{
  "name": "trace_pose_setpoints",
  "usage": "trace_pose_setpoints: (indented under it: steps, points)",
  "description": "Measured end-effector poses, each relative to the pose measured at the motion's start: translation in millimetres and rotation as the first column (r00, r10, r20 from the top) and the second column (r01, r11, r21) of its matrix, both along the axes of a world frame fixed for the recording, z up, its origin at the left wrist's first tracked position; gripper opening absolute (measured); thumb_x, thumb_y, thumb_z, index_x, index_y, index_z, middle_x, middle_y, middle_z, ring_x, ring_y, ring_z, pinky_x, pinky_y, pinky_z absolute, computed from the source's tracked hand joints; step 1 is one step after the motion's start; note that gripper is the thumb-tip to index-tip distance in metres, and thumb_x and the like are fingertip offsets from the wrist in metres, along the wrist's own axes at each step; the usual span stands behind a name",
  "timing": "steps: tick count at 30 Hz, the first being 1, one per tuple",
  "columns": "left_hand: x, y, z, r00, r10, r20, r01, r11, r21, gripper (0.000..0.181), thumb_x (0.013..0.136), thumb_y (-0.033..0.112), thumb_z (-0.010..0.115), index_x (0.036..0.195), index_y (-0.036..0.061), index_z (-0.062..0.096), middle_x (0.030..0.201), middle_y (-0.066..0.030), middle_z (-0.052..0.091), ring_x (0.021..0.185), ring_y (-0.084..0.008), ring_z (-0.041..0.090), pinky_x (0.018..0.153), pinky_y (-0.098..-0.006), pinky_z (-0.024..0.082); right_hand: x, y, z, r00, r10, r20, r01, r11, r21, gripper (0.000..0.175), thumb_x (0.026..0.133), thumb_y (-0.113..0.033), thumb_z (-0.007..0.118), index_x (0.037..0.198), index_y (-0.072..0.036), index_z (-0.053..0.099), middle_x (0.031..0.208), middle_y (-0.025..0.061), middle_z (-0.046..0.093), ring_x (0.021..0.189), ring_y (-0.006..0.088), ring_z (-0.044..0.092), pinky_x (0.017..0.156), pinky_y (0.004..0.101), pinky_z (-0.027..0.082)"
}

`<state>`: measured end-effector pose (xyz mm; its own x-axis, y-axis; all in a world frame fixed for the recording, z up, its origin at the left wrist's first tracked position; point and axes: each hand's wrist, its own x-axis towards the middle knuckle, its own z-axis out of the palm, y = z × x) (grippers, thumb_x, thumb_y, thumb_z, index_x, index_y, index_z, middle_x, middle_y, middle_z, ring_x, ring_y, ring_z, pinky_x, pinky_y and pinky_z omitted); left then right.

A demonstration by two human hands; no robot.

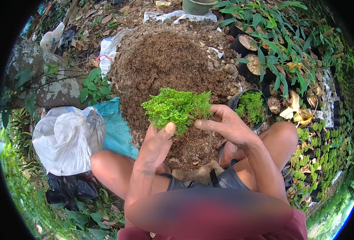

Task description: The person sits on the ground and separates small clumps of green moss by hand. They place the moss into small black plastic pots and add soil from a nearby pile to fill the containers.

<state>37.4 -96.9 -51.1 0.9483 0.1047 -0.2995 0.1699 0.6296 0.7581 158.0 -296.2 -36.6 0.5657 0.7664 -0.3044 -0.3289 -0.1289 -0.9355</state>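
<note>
A bushy clump of bright green, fine-leaved plant [174, 108] is held up between my two hands, above a mound of brown, crumbly soil mix [165, 60]. My left hand [157, 144] grips its lower left side, thumb in front and the other fingers hidden behind the foliage. At the right end, my right hand [229, 123] pinches thin stems between thumb and fingers. Just beyond that hand stands a dark plant pot [266, 105] with similar green sprigs [250, 108] in it. The clump's lower stems and any roots are mostly covered by leaves and fingers.
A white woven sack [69, 138] and a turquoise sheet [115, 129] lie to the left, below a thick trunk [51, 78]. A green bucket [197, 7] stands at the far side. Black grow bags [240, 45] and many small seedlings [318, 150] line the right.
</note>
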Motion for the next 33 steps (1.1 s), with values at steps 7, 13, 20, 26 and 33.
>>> trace_pose_setpoints:
  steps: [7,13,20,26,33]
  points:
    - [-2,6,-3,0.997,-0.065,0.049,0.069,0.992,-0.103,0.083,0.087,0.045,0.083,0.153,0.0097,0.046,0.149,-0.0086,0.056,0.138,-0.0251,0.051,0.118,-0.0437,0.039,2,-1,2,0.999,0.021,-0.026,-0.022,1.0,-0.018,0.037,0.098,-0.023,0.075,0.126,0.0,0.071,0.113,0.0016,0.074,0.101,0.0052,0.063,0.093,0.0274,0.051]
    - [-2,5,-11,0.995,-0.065,0.081,0.077,0.985,-0.152,0.091,0.081,0.049,0.088,0.153,0.0114,0.046,0.149,-0.0083,0.055,0.138,-0.0256,0.051,0.118,-0.0436,0.039,4,-2,2,0.999,0.012,-0.032,-0.011,0.999,0.042,0.035,0.097,-0.021,0.074,0.126,-0.001,0.071,0.111,0.0009,0.074,0.098,0.0043,0.063,0.09,0.0264,0.051]
    - [-4,9,-21,0.992,-0.089,0.094,0.105,0.977,-0.185,0.098,0.077,0.051,0.089,0.156,0.0129,0.044,0.155,-0.0096,0.051,0.143,-0.0283,0.047,0.121,-0.0472,0.036,7,-5,2,0.999,0.004,-0.039,-0.002,0.998,0.057,0.032,0.097,-0.02,0.074,0.124,-0.002,0.072,0.108,0.0,0.074,0.095,0.0035,0.062,0.088,0.0254,0.05]
    - [-5,9,-23,0.991,-0.064,0.117,0.084,0.982,-0.168,0.101,0.075,0.052,0.09,0.156,0.0133,0.044,0.156,-0.0093,0.049,0.145,-0.0283,0.044,0.122,-0.0479,0.035,7,-5,1,1.0,-0.023,-0.011,0.024,0.997,0.079,0.028,0.097,-0.019,0.074,0.118,-0.002,0.073,0.104,-0.0025,0.072,0.092,0.0031,0.06,0.083,0.0246,0.049]
    - [-3,6,-15,0.996,-0.038,0.087,0.039,0.999,-0.018,0.073,0.086,0.02,0.087,0.148,0.0067,0.051,0.144,-0.0049,0.058,0.13,-0.0188,0.056,0.11,-0.0376,0.045,0,0,-2,0.992,-0.053,0.116,0.037,0.99,0.133,0.028,0.095,-0.022,0.077,0.116,-0.004,0.072,0.103,-0.0034,0.07,0.091,0.0037,0.059,0.08,0.0267,0.05]
